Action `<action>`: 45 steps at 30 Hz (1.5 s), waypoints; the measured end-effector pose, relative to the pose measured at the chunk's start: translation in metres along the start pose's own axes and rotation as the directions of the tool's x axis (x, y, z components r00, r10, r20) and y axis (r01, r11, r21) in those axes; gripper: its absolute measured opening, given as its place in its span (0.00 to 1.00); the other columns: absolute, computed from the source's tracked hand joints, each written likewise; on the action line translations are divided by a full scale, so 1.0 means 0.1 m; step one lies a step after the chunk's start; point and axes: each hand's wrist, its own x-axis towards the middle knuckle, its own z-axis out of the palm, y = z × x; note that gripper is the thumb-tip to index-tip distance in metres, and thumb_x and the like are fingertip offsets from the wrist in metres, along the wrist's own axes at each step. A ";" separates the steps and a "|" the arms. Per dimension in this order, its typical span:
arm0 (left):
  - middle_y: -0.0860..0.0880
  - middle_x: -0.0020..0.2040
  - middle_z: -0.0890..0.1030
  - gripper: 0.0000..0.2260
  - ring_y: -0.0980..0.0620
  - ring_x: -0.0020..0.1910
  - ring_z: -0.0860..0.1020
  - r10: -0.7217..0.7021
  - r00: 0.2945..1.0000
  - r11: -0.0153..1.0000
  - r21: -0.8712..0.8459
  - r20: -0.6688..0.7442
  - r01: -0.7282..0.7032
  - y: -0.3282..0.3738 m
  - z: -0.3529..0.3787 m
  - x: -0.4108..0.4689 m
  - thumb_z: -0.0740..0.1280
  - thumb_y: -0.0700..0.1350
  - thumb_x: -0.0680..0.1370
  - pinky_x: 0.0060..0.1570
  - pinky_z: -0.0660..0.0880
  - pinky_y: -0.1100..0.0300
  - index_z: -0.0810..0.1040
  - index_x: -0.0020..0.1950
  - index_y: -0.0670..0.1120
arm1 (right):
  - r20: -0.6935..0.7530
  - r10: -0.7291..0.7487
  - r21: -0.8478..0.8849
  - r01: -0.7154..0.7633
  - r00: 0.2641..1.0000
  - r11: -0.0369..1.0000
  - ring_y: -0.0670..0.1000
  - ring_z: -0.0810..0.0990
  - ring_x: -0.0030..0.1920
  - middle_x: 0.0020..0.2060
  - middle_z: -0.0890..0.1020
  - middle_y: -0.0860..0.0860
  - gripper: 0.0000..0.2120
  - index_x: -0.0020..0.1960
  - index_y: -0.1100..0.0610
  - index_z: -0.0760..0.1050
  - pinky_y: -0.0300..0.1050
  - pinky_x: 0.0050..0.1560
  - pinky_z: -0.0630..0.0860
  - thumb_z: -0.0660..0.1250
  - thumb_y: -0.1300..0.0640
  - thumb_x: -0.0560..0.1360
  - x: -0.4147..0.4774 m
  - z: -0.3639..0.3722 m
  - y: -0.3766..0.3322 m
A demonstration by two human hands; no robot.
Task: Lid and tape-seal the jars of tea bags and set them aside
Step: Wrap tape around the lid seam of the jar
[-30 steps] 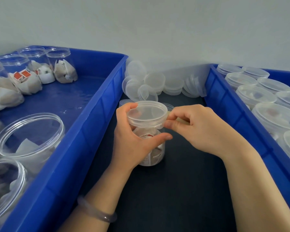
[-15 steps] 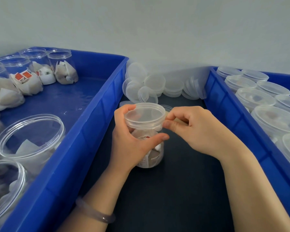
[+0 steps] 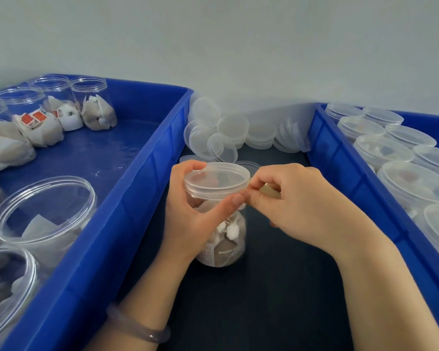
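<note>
Head view: one jar (image 3: 226, 245) of tea bags stands on the dark mat (image 3: 251, 300) between the two bins, lid (image 3: 216, 182) already on. Left hand (image 3: 193, 221) is wrapped around the jar's neck, thumb curled across the front just under the lid and fingertips over the far rim. Right hand (image 3: 299, 206) is closed in a pinch at the lid's right edge, holding a small tan strip (image 3: 269, 191), probably the tape end; can't tell if any of it is stuck down yet. So for this jar lidding looks done and sealing is at the start or barely in. The left blue bin (image 3: 127, 198) holds several open jars (image 3: 43, 214) with tea bags and no lids, so that's the backlog. The right blue bin (image 3: 340, 158) is packed with lidded jars (image 3: 383, 150), likely the finished stock, though no tape is visible on them from here. A pile of loose lids (image 3: 228, 138) sits at the back between the bins. Left to do: wrap this seam, move the jar to the right, repeat for the left bin.
</note>
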 end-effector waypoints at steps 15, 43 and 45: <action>0.38 0.50 0.78 0.26 0.34 0.47 0.78 -0.291 0.943 0.880 -0.342 0.159 0.329 -0.08 -0.14 0.09 0.74 0.54 0.60 0.48 0.75 0.41 0.74 0.54 0.48 | 0.124 -0.022 0.150 0.003 0.992 0.989 0.40 0.70 0.26 0.30 0.77 0.50 0.20 0.47 0.24 0.74 0.31 0.29 0.69 0.55 0.26 0.58 -0.07 -0.26 0.08; 0.45 0.50 0.82 0.46 0.46 0.47 0.82 -0.353 0.856 0.772 -0.400 0.377 0.494 -0.14 -0.08 -0.02 0.79 0.68 0.50 0.45 0.78 0.54 0.71 0.59 0.45 | 0.389 -0.047 0.411 -0.127 0.920 0.903 0.43 0.69 0.27 0.29 0.77 0.37 0.28 0.63 0.37 0.70 0.38 0.30 0.71 0.64 0.36 0.63 0.10 -0.07 0.42; 0.45 0.50 0.80 0.45 0.48 0.47 0.81 -0.351 0.886 0.807 -0.382 0.304 0.451 -0.14 -0.05 -0.04 0.78 0.69 0.50 0.46 0.77 0.53 0.72 0.57 0.46 | 0.399 -0.080 0.431 -0.109 0.913 0.896 0.45 0.70 0.28 0.35 0.80 0.38 0.23 0.61 0.38 0.74 0.38 0.30 0.71 0.62 0.36 0.66 0.10 -0.05 0.41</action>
